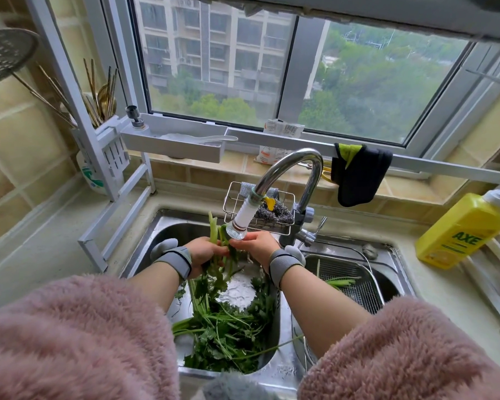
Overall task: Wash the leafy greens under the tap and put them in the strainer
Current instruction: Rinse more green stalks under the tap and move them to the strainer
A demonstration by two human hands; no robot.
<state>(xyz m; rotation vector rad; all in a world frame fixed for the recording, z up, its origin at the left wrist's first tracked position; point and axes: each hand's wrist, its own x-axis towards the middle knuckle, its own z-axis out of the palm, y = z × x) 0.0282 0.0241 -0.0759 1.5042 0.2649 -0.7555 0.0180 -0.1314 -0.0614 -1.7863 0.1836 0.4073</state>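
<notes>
Greens [225, 330] mostly sit heaped in the left sink [145, 249], so there's plenty left to rinse. Over in the right basin the strainer [355, 284] only has a few stems [341, 282] in it, so I'd say this job's barely started. Both hands work one small bunch [214, 235] right under the tap [238, 226]: left hand [204, 252] wrapped round the stalks, right hand [256, 245] pinching them just below the nozzle. Can't really tell if water's running, though the basin floor looks wet.

Steel sink [145, 249] holds leafy greens [225, 336]; counter [451, 295] bears yellow bottle [459, 229].
</notes>
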